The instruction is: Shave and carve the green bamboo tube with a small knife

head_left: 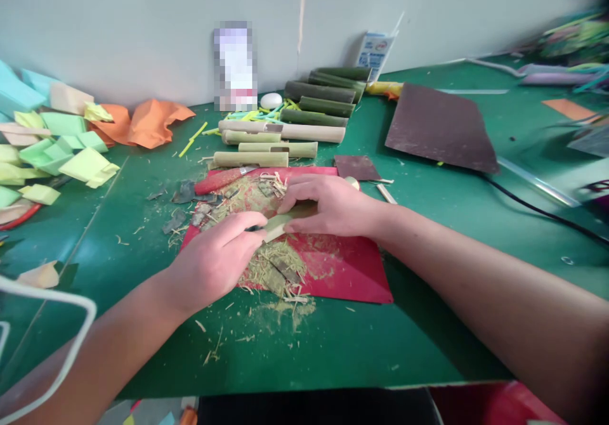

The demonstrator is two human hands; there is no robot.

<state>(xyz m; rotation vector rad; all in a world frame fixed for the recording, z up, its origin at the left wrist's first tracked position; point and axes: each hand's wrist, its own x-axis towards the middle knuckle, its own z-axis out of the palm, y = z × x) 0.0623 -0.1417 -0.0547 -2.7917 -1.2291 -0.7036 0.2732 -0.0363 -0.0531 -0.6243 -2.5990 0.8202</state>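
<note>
A short pale-green piece of bamboo (pixel 276 229) is held between my two hands over a red sheet (pixel 352 266). My left hand (pixel 221 247) is closed on its near left end, thumb and fingers pinching it. From above, my right hand (pixel 328 206) grips the other end with bent fingers, covering much of the piece. Fine shavings and dust (pixel 273 260) lie heaped on the sheet around the bamboo. Just behind the hands is a red-handled tool (pixel 221 181), its far end partly covered by scraps.
Cut bamboo tubes (pixel 285 133), pale and dark green, lie in a row behind. A dark brown sheet (pixel 440 127) and a small brown square (pixel 356 167) are to the right. Folded papers (pixel 61 146) pile at left. A phone (pixel 235 66) and a drink carton (pixel 375 54) stand against the wall.
</note>
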